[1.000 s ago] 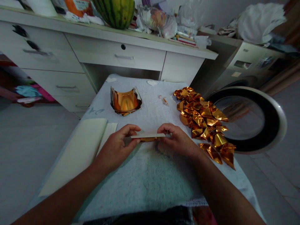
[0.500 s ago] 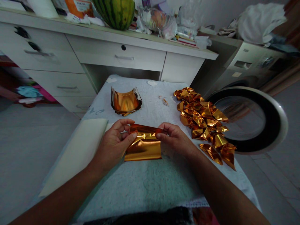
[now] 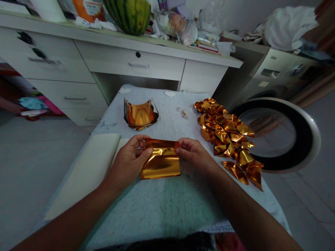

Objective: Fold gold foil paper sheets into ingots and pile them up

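A sheet of shiny gold foil paper [image 3: 162, 166] lies in front of me, its far edge folded over toward me. My left hand [image 3: 132, 153] pinches the left end of that fold between thumb and fingers. At the right end, my right hand [image 3: 192, 151] grips the fold in the same way. Beyond my hands stands a curved stack of gold foil sheets [image 3: 141, 114]. To the right lies a heap of folded gold foil pieces [image 3: 222, 129], with two of them [image 3: 235, 171] nearest me.
A cloth-covered table [image 3: 167, 205] carries everything. A pale folded sheet or pad [image 3: 83, 174] lies at left. Small scraps [image 3: 184, 114] sit near the heap. Behind are white drawers [image 3: 131, 61] with a watermelon [image 3: 128, 15] on top. An open washing machine door [image 3: 311, 136] stands at right.
The foil's near left corner has shifted slightly to the right, and the folded strip looks flatter and straighter. Both hands keep their hold with little movement.
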Demonstrator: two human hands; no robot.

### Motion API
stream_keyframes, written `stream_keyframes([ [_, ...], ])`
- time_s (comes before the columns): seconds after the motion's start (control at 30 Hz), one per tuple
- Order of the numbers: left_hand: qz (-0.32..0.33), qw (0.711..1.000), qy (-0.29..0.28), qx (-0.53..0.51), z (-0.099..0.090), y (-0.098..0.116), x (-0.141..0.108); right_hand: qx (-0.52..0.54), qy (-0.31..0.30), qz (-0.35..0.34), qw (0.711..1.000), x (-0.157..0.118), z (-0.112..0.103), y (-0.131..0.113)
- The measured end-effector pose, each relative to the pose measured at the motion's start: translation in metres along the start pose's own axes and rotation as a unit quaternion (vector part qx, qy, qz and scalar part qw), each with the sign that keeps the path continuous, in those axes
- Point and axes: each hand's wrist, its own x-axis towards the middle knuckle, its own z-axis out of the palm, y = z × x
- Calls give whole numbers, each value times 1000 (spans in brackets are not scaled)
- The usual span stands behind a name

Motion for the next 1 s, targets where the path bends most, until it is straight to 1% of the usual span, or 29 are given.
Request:
stream_keyframes([
  [0.23,18,999,22,28,-1,-2,0,35,-10,-2,999,0,0,2],
  [0.47,23,998,26,45,-1,-3,1,63,-20,-12,998,0,1,1],
  [0.57,44,996,22,70,-2,-6,3,63,-14,-10,998,0,1,2],
  [0.6,57,993,30,94,-3,-8,3,61,-10,-8,998,1,1,3],
  [0.63,79,987,52,130,-4,-9,3,57,-5,-6,998,1,0,3],
  [0.67,110,974,88,178,-6,-9,3,53,-2,-4,999,2,0,4],
  [0.7,151,952,134,231,-7,-9,2,50,1,-3,999,2,0,4],
  [0.73,198,921,178,285,-8,-8,1,47,5,-4,999,3,0,5],
  [0.77,248,887,206,329,-9,-7,0,43,10,-6,999,3,0,5],
  [0.8,298,856,214,364,-10,-6,-2,38,19,-10,999,4,1,5],
  [0.83,345,833,195,387,-10,-5,-5,32,30,-16,999,4,1,6],
  [0.87,385,816,153,404,-9,-3,-7,27,38,-21,999,5,2,6],
  [0.9,413,806,108,411,-7,-3,-9,25,44,-26,998,5,3,6],
  [0.93,429,802,62,411,-5,-3,-10,27,46,-30,998,5,4,6],
  [0.97,432,801,32,414,-2,-3,-11,33,44,-31,998,5,5,5],
  [1.0,428,801,23,418,0,-4,-12,41,40,-32,998,4,6,5],
])
